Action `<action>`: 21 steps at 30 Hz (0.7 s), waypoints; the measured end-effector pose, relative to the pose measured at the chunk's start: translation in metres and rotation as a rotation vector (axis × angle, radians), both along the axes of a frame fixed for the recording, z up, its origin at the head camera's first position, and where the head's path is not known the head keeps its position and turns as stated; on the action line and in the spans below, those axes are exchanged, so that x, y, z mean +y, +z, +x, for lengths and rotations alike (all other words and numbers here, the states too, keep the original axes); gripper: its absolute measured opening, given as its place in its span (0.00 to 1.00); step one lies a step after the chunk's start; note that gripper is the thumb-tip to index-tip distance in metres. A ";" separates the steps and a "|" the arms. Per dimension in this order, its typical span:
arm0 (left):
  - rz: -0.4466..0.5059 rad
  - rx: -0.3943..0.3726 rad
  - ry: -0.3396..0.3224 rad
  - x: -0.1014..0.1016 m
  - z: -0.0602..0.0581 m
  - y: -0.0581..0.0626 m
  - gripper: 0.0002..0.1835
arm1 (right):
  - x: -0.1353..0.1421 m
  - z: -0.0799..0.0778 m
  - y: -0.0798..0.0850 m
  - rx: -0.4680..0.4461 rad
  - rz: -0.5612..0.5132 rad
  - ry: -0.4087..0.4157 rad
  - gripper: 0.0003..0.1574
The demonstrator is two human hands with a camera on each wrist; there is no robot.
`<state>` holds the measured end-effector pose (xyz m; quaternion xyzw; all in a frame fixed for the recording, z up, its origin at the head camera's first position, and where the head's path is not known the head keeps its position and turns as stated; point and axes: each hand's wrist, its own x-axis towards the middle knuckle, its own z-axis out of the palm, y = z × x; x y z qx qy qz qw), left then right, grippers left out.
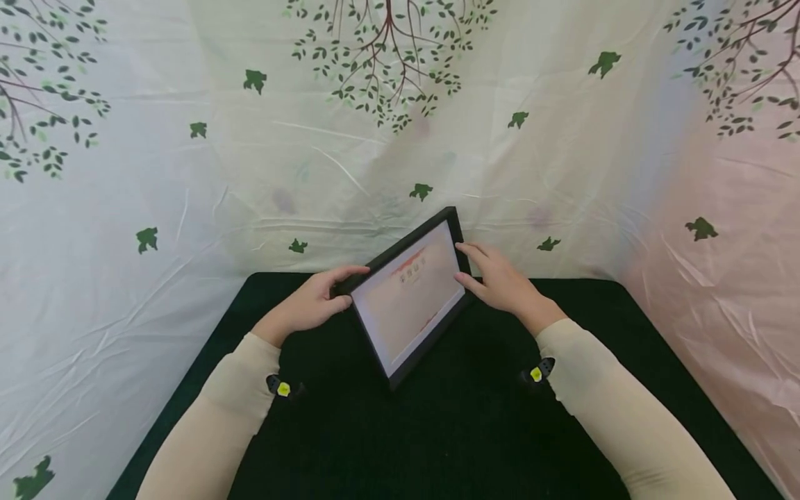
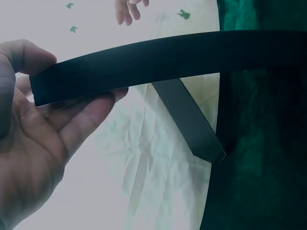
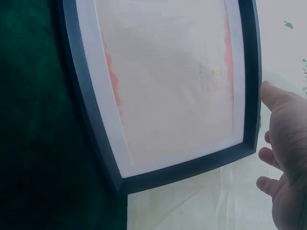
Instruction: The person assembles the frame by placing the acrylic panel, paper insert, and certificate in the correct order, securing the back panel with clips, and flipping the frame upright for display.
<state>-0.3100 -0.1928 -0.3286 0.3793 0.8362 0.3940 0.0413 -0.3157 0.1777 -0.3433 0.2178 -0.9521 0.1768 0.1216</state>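
Observation:
A black picture frame [image 1: 409,305] is tilted on one corner above the dark cloth, its face toward me. Inside it sits a pale sheet [image 3: 168,86] with red edging and a white mat. My left hand [image 1: 312,300] grips the frame's left corner, thumb on one side and fingers on the other, as the left wrist view shows. A flat support leg [image 2: 189,120] sticks out from the frame's back. At the right edge my right hand [image 1: 500,281] has its fingers loosely extended. Its thumb [image 3: 276,96] touches the frame's side; the other fingers stand apart from it.
Dark green cloth [image 1: 437,444] covers the table under both arms. Behind and at the sides hang pale curtains [image 1: 350,160] printed with leaves and branches. Each sleeve carries a small wrist device, one on the left [image 1: 281,387] and one on the right [image 1: 539,373].

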 end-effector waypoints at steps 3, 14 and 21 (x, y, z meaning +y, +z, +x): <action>0.010 -0.060 -0.042 -0.005 -0.011 0.001 0.28 | 0.000 -0.015 0.002 -0.006 0.003 -0.007 0.44; 0.055 -0.321 -0.060 -0.018 -0.036 0.005 0.28 | 0.017 -0.052 -0.026 -0.053 -0.148 -0.114 0.49; 0.112 -0.364 -0.059 -0.026 -0.043 0.008 0.25 | 0.022 -0.060 -0.035 -0.069 -0.199 -0.100 0.52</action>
